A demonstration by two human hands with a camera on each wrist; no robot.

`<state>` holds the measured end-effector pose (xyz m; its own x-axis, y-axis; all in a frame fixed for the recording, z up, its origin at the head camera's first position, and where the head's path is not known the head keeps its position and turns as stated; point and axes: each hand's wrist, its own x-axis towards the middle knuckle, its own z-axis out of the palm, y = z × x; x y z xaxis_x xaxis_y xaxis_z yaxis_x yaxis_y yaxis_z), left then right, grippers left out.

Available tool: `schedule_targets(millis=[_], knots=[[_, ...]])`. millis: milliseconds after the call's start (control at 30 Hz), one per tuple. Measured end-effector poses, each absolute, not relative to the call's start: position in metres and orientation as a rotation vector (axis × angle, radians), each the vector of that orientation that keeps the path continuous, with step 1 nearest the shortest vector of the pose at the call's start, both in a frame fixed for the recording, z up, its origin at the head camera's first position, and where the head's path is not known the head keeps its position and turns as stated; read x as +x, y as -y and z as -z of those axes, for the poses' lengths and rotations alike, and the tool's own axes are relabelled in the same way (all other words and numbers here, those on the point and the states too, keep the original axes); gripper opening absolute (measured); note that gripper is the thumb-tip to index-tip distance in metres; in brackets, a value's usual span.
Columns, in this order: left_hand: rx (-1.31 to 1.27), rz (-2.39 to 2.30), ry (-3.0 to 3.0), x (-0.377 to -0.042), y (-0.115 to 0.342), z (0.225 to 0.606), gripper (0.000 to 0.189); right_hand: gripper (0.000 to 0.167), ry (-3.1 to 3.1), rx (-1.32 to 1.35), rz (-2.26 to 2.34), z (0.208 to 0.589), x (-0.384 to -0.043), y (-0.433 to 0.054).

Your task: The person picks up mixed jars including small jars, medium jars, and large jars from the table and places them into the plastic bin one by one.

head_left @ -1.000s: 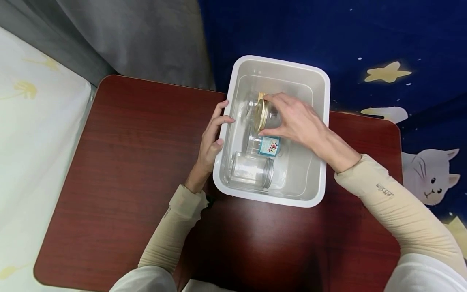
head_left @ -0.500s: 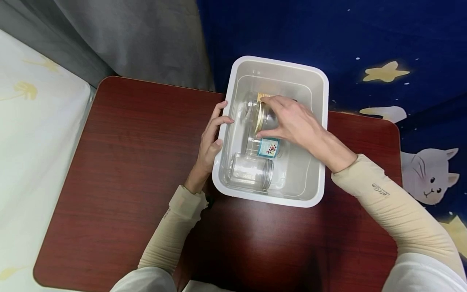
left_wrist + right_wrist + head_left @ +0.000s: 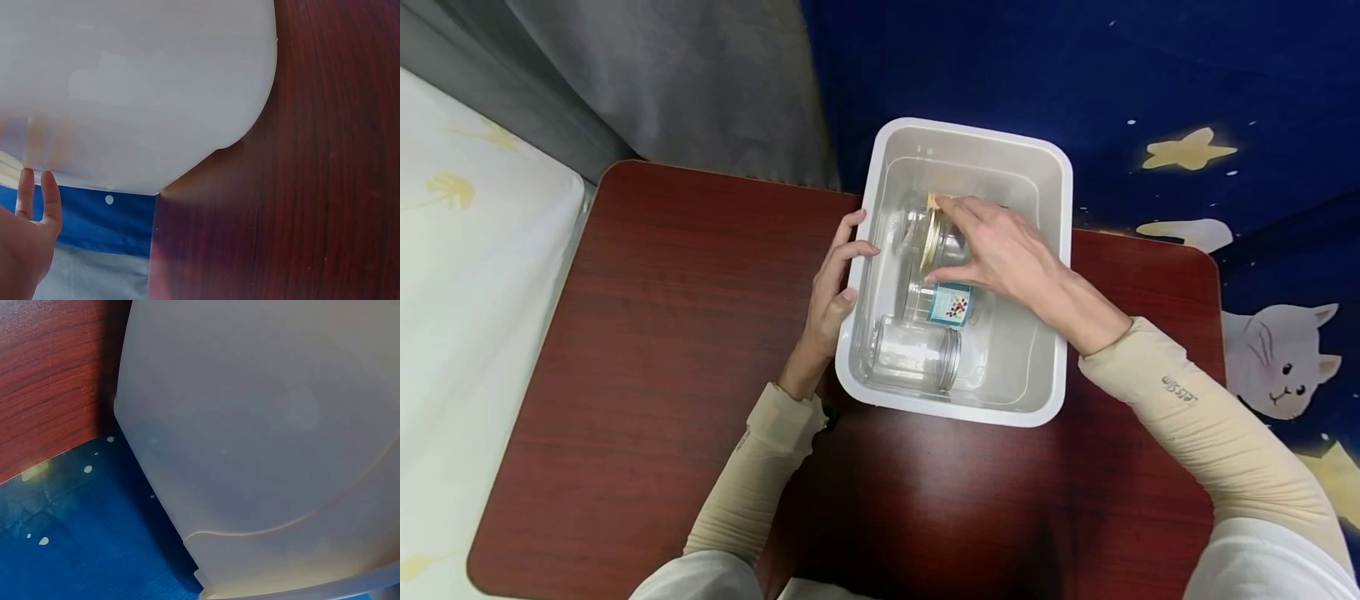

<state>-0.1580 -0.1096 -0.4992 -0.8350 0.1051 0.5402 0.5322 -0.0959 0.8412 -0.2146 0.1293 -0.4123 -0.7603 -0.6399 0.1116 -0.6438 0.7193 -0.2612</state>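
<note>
In the head view, my right hand [image 3: 1000, 254] reaches into a white plastic bin [image 3: 951, 410] and holds a clear jar with a gold lid [image 3: 931, 242], thumb and fingertips at opposite sides of the lid. The jar lies sideways over other jars. Just below it is a clear jar with a teal label [image 3: 951, 304]. Nearest the bin's front lies a clear jar with a silver lid [image 3: 917, 354]. A yellow label [image 3: 934, 201] shows behind my right fingers. My left hand [image 3: 831, 296] rests against the bin's left rim, fingers extended; the left wrist view shows two straight fingers [image 3: 51, 197] at its wall.
The bin stands on a dark red wooden table [image 3: 700, 333], towards its far edge. A blue curtain [image 3: 1075, 67] with stars and a cat hangs behind, a grey curtain [image 3: 700, 83] to its left. White patterned fabric [image 3: 467, 333] borders the table's left side.
The gold-lidded jar has tilted in my right hand, so its lid now shows more edge-on, and it sits slightly further left. More of the yellow label shows. My left hand stays at the rim.
</note>
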Motion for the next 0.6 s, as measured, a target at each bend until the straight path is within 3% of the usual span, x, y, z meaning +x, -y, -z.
schedule_targets(millis=[600], knots=[[-0.758, 1.859, 1.955, -0.158, 0.123, 0.494, 0.079, 0.105, 2.907, 1.028, -0.298, 0.398, -0.200, -0.146]])
